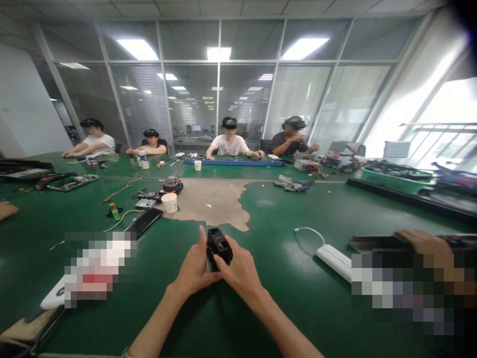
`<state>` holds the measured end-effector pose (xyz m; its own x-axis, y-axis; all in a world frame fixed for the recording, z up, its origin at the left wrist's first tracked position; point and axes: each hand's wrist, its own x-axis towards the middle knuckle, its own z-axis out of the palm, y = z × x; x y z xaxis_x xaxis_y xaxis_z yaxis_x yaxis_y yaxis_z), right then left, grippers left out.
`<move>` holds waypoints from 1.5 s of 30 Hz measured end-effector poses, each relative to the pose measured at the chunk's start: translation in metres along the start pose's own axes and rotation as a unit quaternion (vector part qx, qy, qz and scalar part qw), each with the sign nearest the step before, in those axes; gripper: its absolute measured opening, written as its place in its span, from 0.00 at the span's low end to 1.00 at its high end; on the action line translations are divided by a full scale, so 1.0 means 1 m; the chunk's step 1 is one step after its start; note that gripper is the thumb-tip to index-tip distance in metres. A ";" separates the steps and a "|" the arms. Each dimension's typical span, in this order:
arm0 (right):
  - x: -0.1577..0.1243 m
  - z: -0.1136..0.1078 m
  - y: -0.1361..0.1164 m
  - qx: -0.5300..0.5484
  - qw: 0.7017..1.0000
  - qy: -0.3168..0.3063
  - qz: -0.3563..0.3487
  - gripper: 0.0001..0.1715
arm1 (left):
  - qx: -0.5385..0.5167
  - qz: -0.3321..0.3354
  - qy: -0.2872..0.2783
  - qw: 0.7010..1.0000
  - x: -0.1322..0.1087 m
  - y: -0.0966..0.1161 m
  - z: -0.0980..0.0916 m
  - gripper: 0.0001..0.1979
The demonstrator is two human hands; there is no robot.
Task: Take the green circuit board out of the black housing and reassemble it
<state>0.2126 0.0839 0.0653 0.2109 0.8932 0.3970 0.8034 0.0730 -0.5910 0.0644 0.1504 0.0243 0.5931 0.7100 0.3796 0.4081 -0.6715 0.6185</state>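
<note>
Head view: both hands gripped a small black plastic device (pixel 219 247) at 12 o'clock, close to the wearer and just above the green counter (pixel 294 293). The left hand (pixel 194 263) closed against the device's left side with its thumb raised, while the right hand (pixel 238 271) curled over its lower right corner. A white power strip (pixel 334 261) lay at 2 o'clock. A black smartphone (pixel 143 222) lay at 11 o'clock, near a paper cup (pixel 169 203). A worn tan patch (pixel 208 201) marked the counter beyond the device. Another person's hand (pixel 421 242) rested on a black object (pixel 376 243) at 3 o'clock. Four co-workers (pixel 230 146) sat at the counter's far end.
</note>
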 end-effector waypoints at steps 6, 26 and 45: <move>-0.001 0.016 0.013 0.000 0.998 0.036 -0.059 0.34 | -0.005 0.011 0.036 0.999 0.000 -0.010 0.004 0.63; -0.012 0.044 0.024 -0.059 0.996 0.036 -0.050 0.37 | 0.051 -0.009 0.035 0.998 0.001 -0.019 0.011 0.57; 0.010 0.008 0.071 -0.112 0.985 0.065 0.115 0.28 | 0.085 -0.037 -0.010 0.996 0.006 -0.019 0.012 0.66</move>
<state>0.2669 0.1013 0.0213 0.4592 0.8098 0.3651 0.8255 -0.2373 -0.5121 0.0684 0.1648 0.0069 0.5696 0.7559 0.3228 0.5616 -0.6447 0.5186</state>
